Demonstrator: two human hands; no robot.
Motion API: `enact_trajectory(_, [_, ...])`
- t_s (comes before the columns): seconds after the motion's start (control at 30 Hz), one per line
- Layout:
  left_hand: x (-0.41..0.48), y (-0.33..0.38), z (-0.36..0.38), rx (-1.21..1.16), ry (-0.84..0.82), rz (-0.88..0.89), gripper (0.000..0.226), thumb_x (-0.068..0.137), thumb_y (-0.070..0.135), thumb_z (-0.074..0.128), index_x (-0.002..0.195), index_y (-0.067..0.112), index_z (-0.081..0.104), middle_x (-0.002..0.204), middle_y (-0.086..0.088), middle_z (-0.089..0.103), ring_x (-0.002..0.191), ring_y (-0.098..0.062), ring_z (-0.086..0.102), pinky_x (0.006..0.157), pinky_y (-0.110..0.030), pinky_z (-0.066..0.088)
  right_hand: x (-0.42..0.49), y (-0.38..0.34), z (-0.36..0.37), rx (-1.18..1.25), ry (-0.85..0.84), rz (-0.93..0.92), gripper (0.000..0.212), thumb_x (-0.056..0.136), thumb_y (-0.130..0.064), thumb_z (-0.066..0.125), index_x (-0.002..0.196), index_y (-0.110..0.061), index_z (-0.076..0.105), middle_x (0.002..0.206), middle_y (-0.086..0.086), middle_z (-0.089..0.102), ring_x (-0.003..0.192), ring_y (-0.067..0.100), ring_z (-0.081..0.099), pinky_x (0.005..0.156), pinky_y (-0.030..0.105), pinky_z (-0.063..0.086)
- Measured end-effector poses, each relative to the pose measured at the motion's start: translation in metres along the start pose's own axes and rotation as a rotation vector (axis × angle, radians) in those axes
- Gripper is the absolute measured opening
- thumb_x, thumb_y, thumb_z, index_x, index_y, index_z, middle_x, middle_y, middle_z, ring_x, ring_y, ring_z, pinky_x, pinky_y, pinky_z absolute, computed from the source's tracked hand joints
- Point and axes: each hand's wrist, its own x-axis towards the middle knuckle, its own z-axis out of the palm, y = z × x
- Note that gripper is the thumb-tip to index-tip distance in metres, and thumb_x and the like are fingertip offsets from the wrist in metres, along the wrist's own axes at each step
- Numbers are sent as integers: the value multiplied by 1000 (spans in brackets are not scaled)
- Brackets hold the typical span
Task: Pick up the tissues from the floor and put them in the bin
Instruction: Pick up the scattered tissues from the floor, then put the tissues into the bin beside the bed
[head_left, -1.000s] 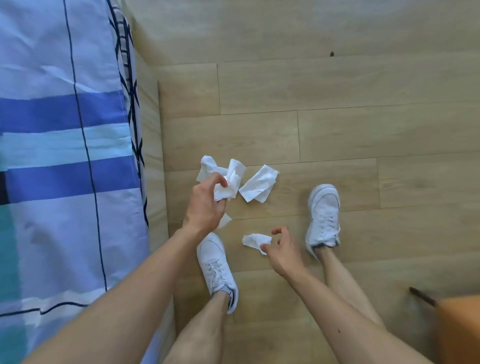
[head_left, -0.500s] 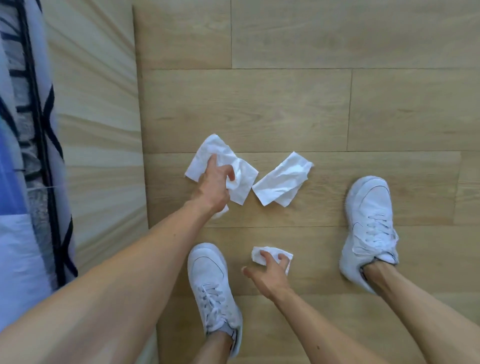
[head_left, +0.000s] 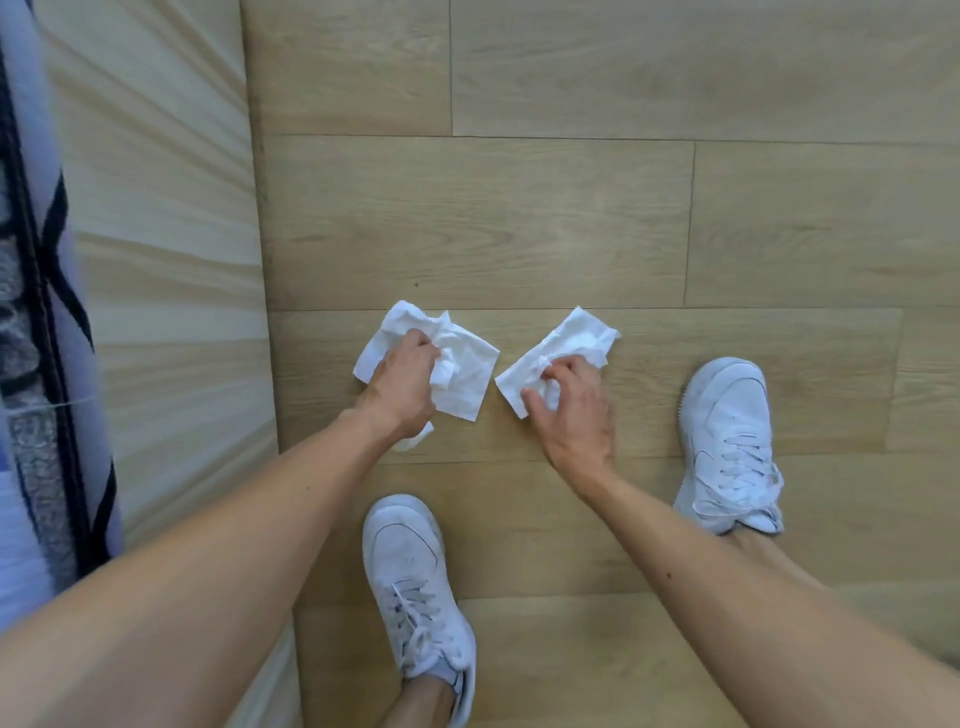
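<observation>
Two white crumpled tissues lie on the wooden floor. My left hand (head_left: 402, 382) is closed on the left tissue (head_left: 467, 374), which spreads out on both sides of the fingers, with a scrap showing under the wrist. My right hand (head_left: 571, 410) rests on the right tissue (head_left: 566, 335); a small wad of tissue sits bunched in its palm and its fingertips press on the sheet. No bin is in view.
A light wooden bed frame side (head_left: 166, 260) runs down the left, with a blue and black patterned bed cover (head_left: 47, 364) hanging over it. My two white sneakers stand on the floor, the left shoe (head_left: 415, 587) and the right shoe (head_left: 727, 441).
My right hand picked up the small tissue near my left shoe and moved forward onto the right tissue. The left hand has kept its hold on the left tissue. The view has come closer.
</observation>
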Motion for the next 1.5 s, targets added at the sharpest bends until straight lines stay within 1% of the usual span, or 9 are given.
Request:
enact_trajectory(0.23, [-5,-6,-3,-126,-7,-25,55,86,-5,53,139,9,50,140,0,44,125,-24,50,98,-34,45,56,24,13,-301,-102,-142,22,76,0,64,97,-7,60,105,14,53,91,33,53,63,40,47])
enact_trajectory(0.37, [-20,26,-24,-336,13,-82,48,86,0,54,132,12,55,141,-2,48,128,-20,47,101,-30,41,68,15,-14,27,-142,122,21,73,5,57,84,-13,60,90,8,60,77,26,53,63,28,33])
enact_trajectory(0.5, [-53,87,-77,-808,39,-178,43,86,-3,63,126,14,60,120,-5,59,85,-12,57,67,-18,46,78,-39,-90,716,-139,426,29,71,8,69,74,-19,59,74,1,60,67,17,54,62,28,45])
enact_trajectory(0.6, [-84,145,-136,-1061,41,-151,41,86,-8,63,123,10,60,119,-16,67,87,-15,63,78,-25,51,81,-89,-171,989,-237,441,28,77,9,72,73,-17,63,64,-6,66,57,9,59,54,23,49])
enact_trajectory(0.7, [-110,200,-197,-1159,63,-115,42,80,2,65,119,17,57,119,-14,67,93,-15,66,83,-32,53,82,-135,-249,1060,-332,454,15,80,5,73,79,-10,68,75,8,70,65,20,62,57,28,50])
enact_trajectory(0.9, [-135,282,-338,-1207,157,-18,38,88,6,65,116,32,66,110,2,76,100,-15,73,76,-22,58,127,-240,-392,957,-412,328,3,83,-12,74,83,-11,76,79,4,78,64,9,68,56,21,51])
enact_trajectory(1.07, [-120,293,-449,-1294,409,-58,23,85,9,76,106,17,70,99,-7,79,91,-20,76,71,-25,58,191,-348,-464,831,-577,179,36,91,-38,60,80,-7,76,74,7,72,64,14,63,58,23,49])
enact_trajectory(1.33, [-33,218,-601,-1273,770,-276,10,80,27,80,80,29,70,74,18,76,66,5,70,56,-16,52,316,-532,-450,695,-735,28,39,98,-32,57,109,6,61,86,3,71,61,-1,67,52,11,49])
enact_trajectory(1.5, [17,171,-667,-1322,739,-382,23,81,37,75,102,28,72,91,11,78,85,-6,73,79,-43,60,400,-606,-420,555,-834,-76,43,101,-36,50,96,-3,76,71,-8,75,61,2,68,54,10,47])
